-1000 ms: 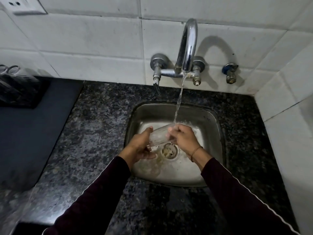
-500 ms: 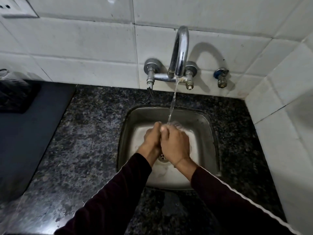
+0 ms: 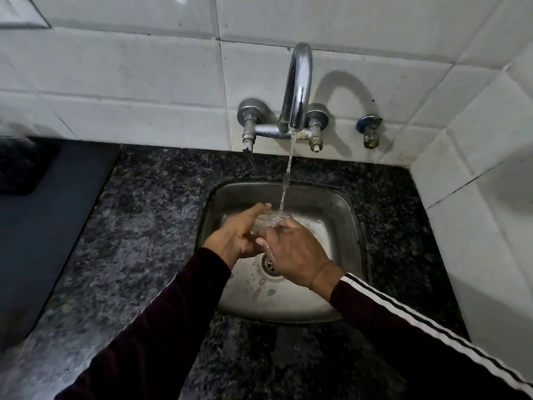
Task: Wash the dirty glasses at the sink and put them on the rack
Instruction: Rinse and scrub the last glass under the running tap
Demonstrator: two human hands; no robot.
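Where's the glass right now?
In the head view, the glass sits center frame over the sink, held between the left hand and right hand, under the tap's stream.

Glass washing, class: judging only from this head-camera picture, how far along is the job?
Done: nothing shows as finished; no washed glass or rack is in view.
In hand: one clear glass sits in the grip of the left hand and right hand, under water running from the tap over the sink.
Left: finishing the rinse, then racking it.

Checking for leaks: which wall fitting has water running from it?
The tall curved spout, pouring onto the glass; the small blue-ringed tap to its right shows no stream.
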